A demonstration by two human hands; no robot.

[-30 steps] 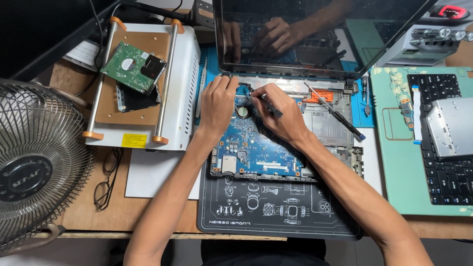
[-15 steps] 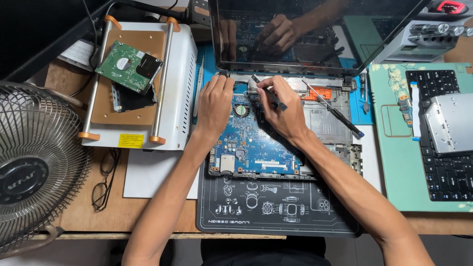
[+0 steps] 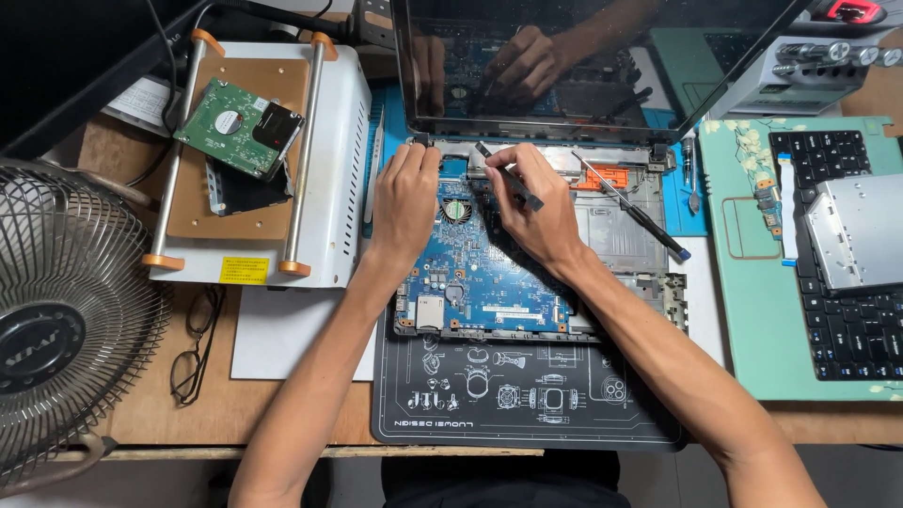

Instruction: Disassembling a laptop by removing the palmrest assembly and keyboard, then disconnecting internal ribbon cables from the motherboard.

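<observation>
The blue, densely populated laptop circuit board [image 3: 489,273] lies bare in its opened grey chassis. The right hand [image 3: 531,202] pinches a slim black screwdriver [image 3: 509,176] over the board's top edge; its tip is hidden. The left hand [image 3: 406,198] presses flat, fingers curled on the board's upper-left corner, grasping nothing. Left of the board, a wire-caged fan [image 3: 66,320] is cut off.

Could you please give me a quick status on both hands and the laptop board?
Left hand pressing the blue motherboard near the hinge. Right hand gripping a dark tool. Spare screwdriver lies alongside, clear.
</observation>
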